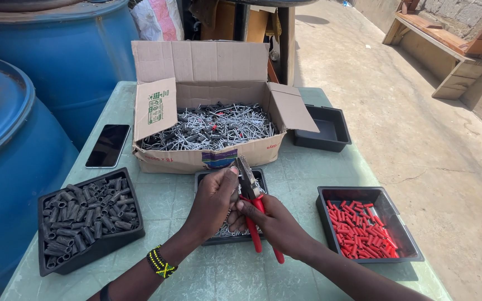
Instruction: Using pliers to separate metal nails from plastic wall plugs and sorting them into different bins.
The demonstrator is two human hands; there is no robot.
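Note:
My right hand [277, 226] grips red-handled pliers [250, 192] with the jaws pointing up. My left hand [212, 203] is closed around a small part held at the pliers' jaws; the part itself is mostly hidden by my fingers. Both hands hover over a black tray [201, 178] holding metal nails, largely covered by the hands. Behind it stands an open cardboard box [196, 159] full of several silver nails [213, 127], some with black or red caps.
A black tray of dark grey plastic sleeves [87, 214] sits at the left, a black tray of red sleeves [358, 226] at the right. An empty black tray [322, 129] and a phone [107, 145] lie further back. Blue barrels [68, 61] stand left of the green table [302, 178].

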